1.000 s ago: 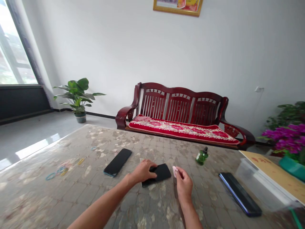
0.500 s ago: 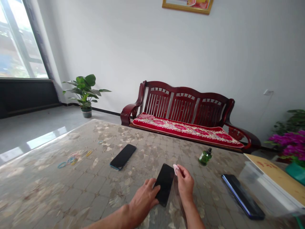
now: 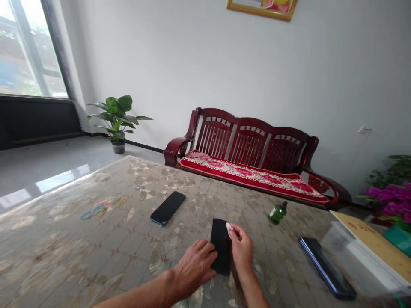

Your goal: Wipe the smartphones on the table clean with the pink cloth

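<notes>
A black smartphone (image 3: 221, 244) is in front of me, its dark screen facing up; I cannot tell whether all of it rests on the table. My left hand (image 3: 196, 264) grips its left edge, fingers and thumb curled over the side. Over the phone's upper right edge, my right hand (image 3: 242, 248) pinches a small pale pink, soft-looking piece (image 3: 228, 227). What it is made of is too small to tell. Part of the phone's right side is hidden behind the right hand.
Another black phone (image 3: 168, 208) lies to the left, with hair ties (image 3: 98, 210) beyond it. On the right are a green bottle (image 3: 278, 213), a dark blue phone (image 3: 326, 268) and a clear plastic box (image 3: 349, 259). A red wooden bench (image 3: 250, 137) stands behind the patterned tablecloth (image 3: 122, 252).
My right hand has moved left with the pink piece, from beside the phone to over its upper right edge. The phone has turned slightly, its top swinging left. The view has shifted a little.
</notes>
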{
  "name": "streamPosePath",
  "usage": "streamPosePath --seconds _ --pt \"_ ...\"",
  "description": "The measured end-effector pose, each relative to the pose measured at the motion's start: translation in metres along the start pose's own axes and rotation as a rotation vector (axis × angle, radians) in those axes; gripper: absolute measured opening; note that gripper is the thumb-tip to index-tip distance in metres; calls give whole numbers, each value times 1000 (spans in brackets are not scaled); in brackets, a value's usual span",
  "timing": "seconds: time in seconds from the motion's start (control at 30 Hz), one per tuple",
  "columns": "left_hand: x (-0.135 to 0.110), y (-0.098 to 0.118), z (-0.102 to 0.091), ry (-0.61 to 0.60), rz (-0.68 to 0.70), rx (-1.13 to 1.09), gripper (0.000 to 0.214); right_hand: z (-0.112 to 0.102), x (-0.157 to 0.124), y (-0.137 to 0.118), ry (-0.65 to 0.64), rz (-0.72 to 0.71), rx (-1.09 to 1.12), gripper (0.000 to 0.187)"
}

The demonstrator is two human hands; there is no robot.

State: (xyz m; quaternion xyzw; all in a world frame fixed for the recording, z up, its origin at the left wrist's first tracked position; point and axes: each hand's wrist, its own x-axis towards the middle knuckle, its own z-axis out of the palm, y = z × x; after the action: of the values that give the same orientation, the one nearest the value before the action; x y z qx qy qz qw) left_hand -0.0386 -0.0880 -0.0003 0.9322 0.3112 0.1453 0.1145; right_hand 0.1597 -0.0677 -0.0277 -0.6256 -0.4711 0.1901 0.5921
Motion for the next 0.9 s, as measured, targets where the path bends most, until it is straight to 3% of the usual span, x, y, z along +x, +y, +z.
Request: streamPosePath --seconds 0.1,0.23,0.4,0.5,0.73,0.9 --pt "-5 -11 4 63 -10 -60 36 1 -1 -5 -27 -127 -95 30" --pt "-5 -15 8 60 -16 -95 35 3 2 -22 -117 -419 -309 20" --pt "-3 -14 6 84 71 -116 22 6 -4 -39 -309 -703 -555 23" --pt "-2 -13 2 67 105 -105 11 7 -3 -40 -385 -766 -670 25" --pt "-2 -12 1 70 121 -103 10 26 31 -37 -346 -812 -813 29" --pt "-3 -12 1 58 123 -108 12 18 21 -32 -410 -786 -787 29"
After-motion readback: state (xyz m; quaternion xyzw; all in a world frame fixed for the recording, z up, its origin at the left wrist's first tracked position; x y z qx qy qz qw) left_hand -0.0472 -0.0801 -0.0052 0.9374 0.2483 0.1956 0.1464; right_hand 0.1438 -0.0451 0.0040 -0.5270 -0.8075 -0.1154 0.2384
